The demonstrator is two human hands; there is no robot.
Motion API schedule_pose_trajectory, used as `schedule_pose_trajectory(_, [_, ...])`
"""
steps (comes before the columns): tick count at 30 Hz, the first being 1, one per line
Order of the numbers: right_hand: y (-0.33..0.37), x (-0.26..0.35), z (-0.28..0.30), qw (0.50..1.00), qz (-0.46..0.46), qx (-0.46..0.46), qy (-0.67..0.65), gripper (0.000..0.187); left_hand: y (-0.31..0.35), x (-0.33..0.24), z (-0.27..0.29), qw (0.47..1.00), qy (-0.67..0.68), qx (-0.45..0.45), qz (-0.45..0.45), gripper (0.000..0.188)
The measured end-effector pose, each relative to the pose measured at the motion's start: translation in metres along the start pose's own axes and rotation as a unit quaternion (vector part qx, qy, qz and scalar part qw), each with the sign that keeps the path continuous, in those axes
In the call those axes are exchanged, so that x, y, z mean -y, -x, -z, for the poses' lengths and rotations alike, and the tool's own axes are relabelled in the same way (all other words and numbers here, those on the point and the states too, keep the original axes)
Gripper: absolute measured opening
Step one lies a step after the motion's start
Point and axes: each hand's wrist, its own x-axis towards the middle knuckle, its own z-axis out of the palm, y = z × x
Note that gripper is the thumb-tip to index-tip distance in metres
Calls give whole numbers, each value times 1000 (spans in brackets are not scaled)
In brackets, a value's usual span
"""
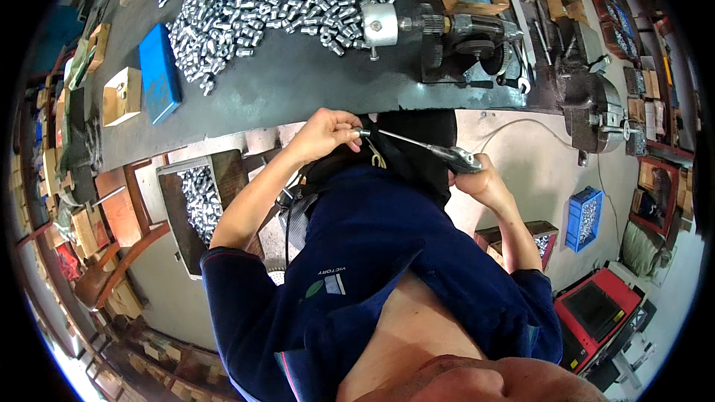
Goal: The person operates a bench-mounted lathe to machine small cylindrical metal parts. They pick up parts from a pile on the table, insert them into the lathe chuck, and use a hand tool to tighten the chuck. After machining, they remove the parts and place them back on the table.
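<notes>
My left hand [328, 135] is closed, pinching a small silver metal fitting [363, 132] between thumb and fingertips just below the bench's near edge. My right hand [480, 180] is wrapped round the back of a hand tool [456, 158] with a dark, rounded handle and a long thin metal shaft. That shaft points left toward the fitting, its tip close to it; I cannot tell whether they touch. Across the dark metal bench [246, 97] lies a large heap of similar silver fittings [261, 0], beyond both hands.
A geared device with a round metal chuck [380, 26] stands on the bench, right of the heap. Farther right is a vise [592, 108]. A blue box [159, 74] and a small wooden box [122, 97] sit left. Lower down are a fitting-filled box [234, 171] and blue crate [584, 219].
</notes>
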Motion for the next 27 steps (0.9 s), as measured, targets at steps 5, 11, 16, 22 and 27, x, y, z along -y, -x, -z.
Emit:
schedule_pose_trajectory(5, [-34, -5, -30, 966, 158, 45, 199, 14, 10, -12, 8, 993, -103, -63, -20, 18])
schedule_pose_trajectory(11, [-63, -1, -55, 908, 310, 44, 279, 13, 18, -22, 11, 990, -114, -80, -17, 19])
schedule_pose_trajectory(16, [-73, -38, -26, 887, 274, -29, 371, 8, 17, -16, 17, 988, -133, -74, -16, 18])
schedule_pose_trajectory(22, [-53, -43, -8, 887, 329, 15, 323, 8, 11, -12, 12, 990, -131, -44, 3, 18])
schedule_pose_trajectory(27, [-26, -4, 1, 963, 227, 20, 145, 7, 11, 0, 6, 977, -212, -8, -13, 15])
